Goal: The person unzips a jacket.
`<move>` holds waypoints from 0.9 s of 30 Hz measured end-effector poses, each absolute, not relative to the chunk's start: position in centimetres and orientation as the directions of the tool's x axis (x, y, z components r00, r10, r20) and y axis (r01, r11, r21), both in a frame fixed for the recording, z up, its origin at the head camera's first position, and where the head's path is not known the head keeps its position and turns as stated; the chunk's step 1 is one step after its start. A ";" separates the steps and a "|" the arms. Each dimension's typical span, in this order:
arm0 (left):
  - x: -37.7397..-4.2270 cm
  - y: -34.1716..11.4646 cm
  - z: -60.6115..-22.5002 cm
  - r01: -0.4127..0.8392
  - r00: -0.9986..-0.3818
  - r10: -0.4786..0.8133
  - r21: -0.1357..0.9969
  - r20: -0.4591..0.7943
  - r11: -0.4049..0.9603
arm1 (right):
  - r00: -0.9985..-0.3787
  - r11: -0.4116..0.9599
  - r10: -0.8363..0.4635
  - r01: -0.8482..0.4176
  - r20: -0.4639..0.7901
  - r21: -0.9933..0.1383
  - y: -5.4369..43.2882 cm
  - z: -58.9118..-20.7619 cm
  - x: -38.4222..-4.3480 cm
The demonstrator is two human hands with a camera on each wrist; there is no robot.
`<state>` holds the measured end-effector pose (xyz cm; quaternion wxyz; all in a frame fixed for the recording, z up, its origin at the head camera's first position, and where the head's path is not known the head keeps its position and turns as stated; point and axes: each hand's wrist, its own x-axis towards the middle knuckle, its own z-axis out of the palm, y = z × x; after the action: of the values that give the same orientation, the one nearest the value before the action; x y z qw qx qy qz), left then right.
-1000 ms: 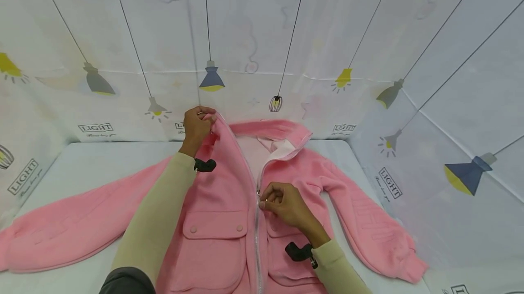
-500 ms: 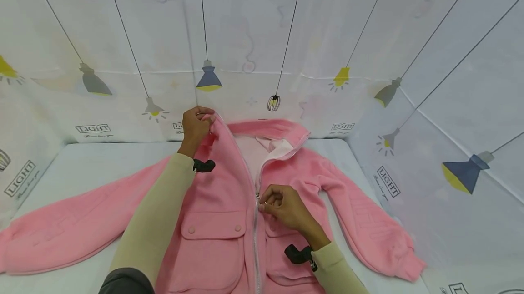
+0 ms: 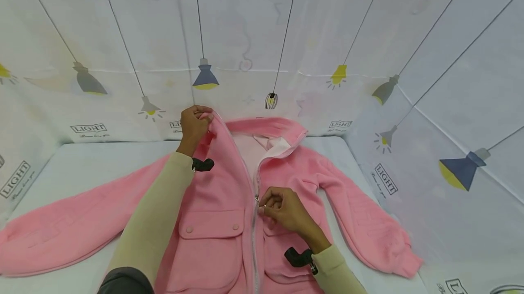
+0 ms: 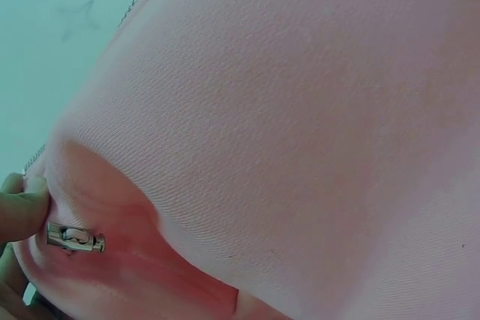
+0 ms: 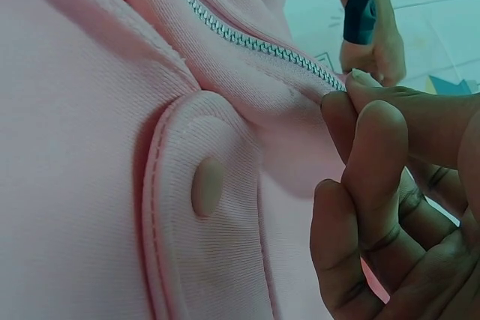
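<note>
A pink zip-up jacket (image 3: 213,185) lies front up, sleeves spread to both sides. Its collar stands parted above the metal zipper (image 3: 254,248), which is joined below the slider (image 3: 257,198). My left hand (image 3: 194,125) grips the upper left collar edge; in the left wrist view its thumb (image 4: 26,211) presses the cloth beside a small metal cord stopper (image 4: 75,238). With thumb and forefinger, my right hand (image 3: 286,210) pinches the zipper pull just under the slider. In the right wrist view those fingertips (image 5: 358,84) meet at the zipper teeth (image 5: 262,46), hiding the pull.
The white table (image 3: 114,150) bears the jacket. A flap pocket (image 3: 210,225) with two snap buttons is left of the zipper, another partly under my right forearm. White sheets printed with hanging lamps (image 3: 245,34) stand behind and to the right.
My right hand has slid slightly down the jacket front with the zipper slider, so the collar opening is a little longer. The left hand keeps its grip. The head view has shifted slightly.
</note>
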<state>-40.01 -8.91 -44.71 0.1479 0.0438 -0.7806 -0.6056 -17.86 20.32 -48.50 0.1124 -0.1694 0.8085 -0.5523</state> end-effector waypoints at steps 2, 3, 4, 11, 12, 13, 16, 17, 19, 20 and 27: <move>-40.1 -9.0 -44.7 0.111 -0.951 -0.252 0.956 0.182 0.271 | -0.917 0.332 -0.400 -0.149 0.004 -0.931 20.3 -48.4 -17.8; -40.1 -9.0 -44.7 0.110 -0.950 -0.255 0.956 0.182 0.272 | -0.916 0.338 -0.401 -0.151 0.004 -0.929 20.2 -48.4 -17.8; -40.1 -9.0 -44.7 0.108 -0.949 -0.256 0.956 0.181 0.274 | -0.916 0.341 -0.401 -0.151 0.002 -0.928 20.2 -48.4 -17.8; -40.1 -9.1 -44.8 0.096 -0.951 -0.256 0.955 0.171 0.279 | -0.915 0.348 -0.404 -0.148 -0.006 -0.926 20.3 -48.4 -17.4; -40.1 -9.2 -44.8 0.097 -0.952 -0.255 0.956 0.171 0.277 | -0.915 0.349 -0.404 -0.145 -0.008 -0.926 20.3 -48.4 -17.3; -40.1 -9.2 -44.9 0.098 -0.952 -0.255 0.956 0.171 0.277 | -0.914 0.347 -0.406 -0.143 -0.011 -0.927 20.3 -48.4 -17.3; -40.1 -9.3 -44.9 0.109 -0.950 -0.254 0.957 0.179 0.268 | -0.911 0.343 -0.412 -0.139 -0.016 -0.929 20.3 -48.5 -17.2; -40.1 -9.3 -45.0 0.113 -0.949 -0.255 0.957 0.184 0.267 | -0.910 0.340 -0.414 -0.137 -0.017 -0.930 20.3 -48.5 -17.2; -40.2 -9.4 -45.0 0.118 -0.949 -0.254 0.956 0.189 0.269 | -0.907 0.337 -0.420 -0.140 -0.016 -0.931 20.4 -48.5 -17.1; -40.2 -9.4 -45.0 0.120 -0.948 -0.254 0.956 0.190 0.267 | -0.907 0.335 -0.420 -0.137 -0.018 -0.932 20.4 -48.5 -17.1; -40.1 -9.5 -44.9 0.111 -0.950 -0.255 0.958 0.180 0.265 | -0.905 0.345 -0.425 -0.146 -0.016 -0.927 20.3 -48.4 -16.8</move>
<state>-40.10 -9.47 -44.88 0.1513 0.0463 -0.7806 -0.6046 -16.82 20.34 -48.45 0.1279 -0.1761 0.8101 -0.5444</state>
